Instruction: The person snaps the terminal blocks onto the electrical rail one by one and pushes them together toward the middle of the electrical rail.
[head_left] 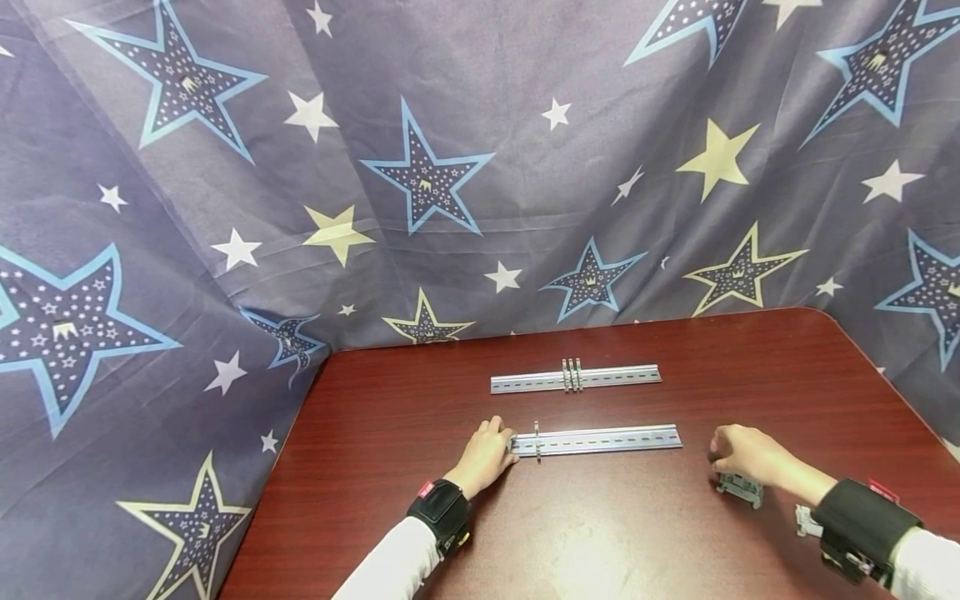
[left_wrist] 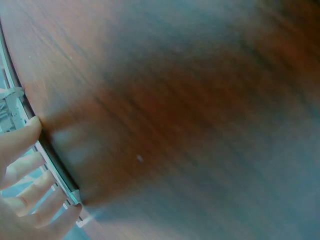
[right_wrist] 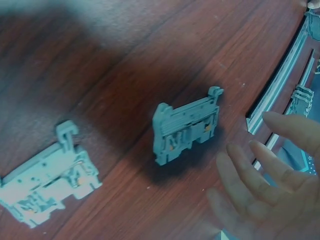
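The left hand [head_left: 483, 456] grips a DIN rail [head_left: 611, 440], hiding its end — the right hand [head_left: 750, 454], relaxed, holding nothing, partly hides the nearest terminal block [head_left: 742, 490].

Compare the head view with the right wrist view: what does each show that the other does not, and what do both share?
Only the head view shows the person's black wristbands and white sleeves.

Only the right wrist view makes out small orange spots on the two loose grey blocks, and the hooked end of one of them.

Both show the right hand, those blocks, two metal rails and the wood-grained table.
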